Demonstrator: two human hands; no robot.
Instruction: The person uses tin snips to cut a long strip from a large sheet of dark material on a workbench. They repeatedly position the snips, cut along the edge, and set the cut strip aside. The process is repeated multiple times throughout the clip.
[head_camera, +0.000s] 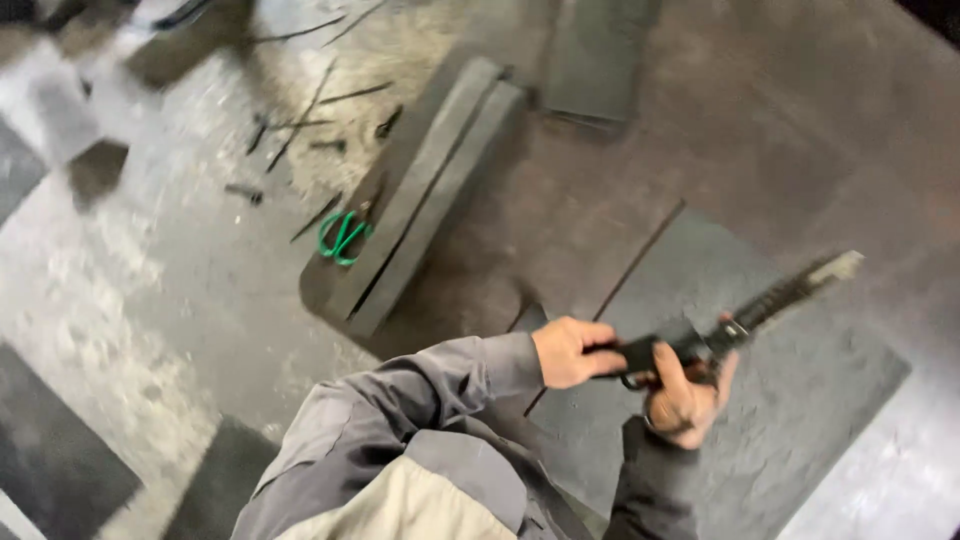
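The long dark tool (745, 318) sits in both hands, its long axis running up and to the right, pale tip farthest from the person. The left hand (570, 352) is closed round the near handle end; the right hand (688, 398) grips from beneath, nearer the middle. One tool, two hands. Beyond, on the floor (180, 290), lie two grey slabs (440, 180), one pair of green-handled scissors (343, 236) and scattered dark scraps (300, 125).

Probably a workshop, stained concrete floor (150, 300), dark rubber mats (800, 400), scattered metal rods (300, 110), stacked grey slabs (440, 170)
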